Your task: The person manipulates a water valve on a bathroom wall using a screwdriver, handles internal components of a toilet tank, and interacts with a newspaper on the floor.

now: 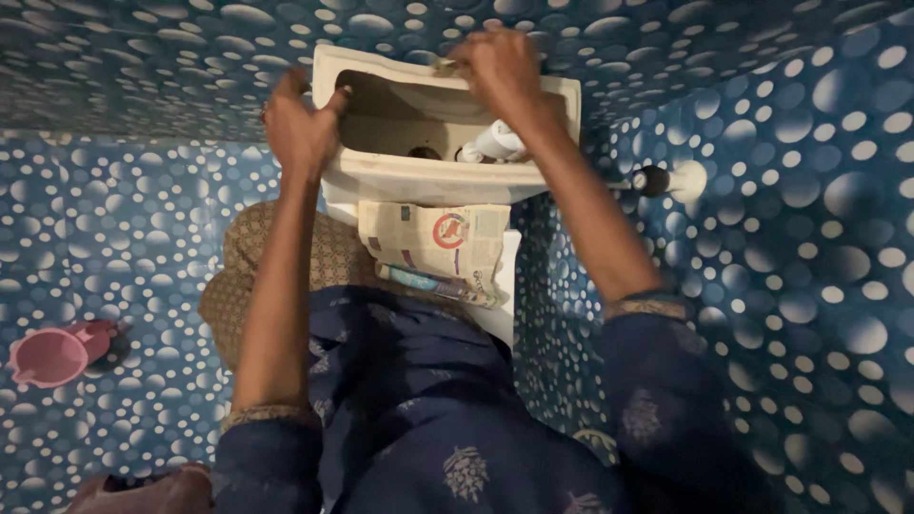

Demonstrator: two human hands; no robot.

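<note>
Cream ceramic: open toilet cistern [433, 176], lid off, white fill valve [490, 143] showing inside
Left hand [300, 128]: fingers clamped over the cistern's left rim, thumb at the inner edge
Right hand [500, 67]: fingers closed on a small scrubbing pad [446, 67], pressed against the back rim
Valve: just below the right hand, apart from it
Newspaper [438, 243]: folded, lying below both hands, in front of the cistern
Pink mug [57, 354]: on the dotted blue floor, well left of the left hand
Wall tap [666, 179]: right of the right forearm

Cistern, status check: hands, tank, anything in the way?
Left hand gripping cistern left rim. Right hand on back rim. Lid off; white fitting inside. Folded newspaper below.
</note>
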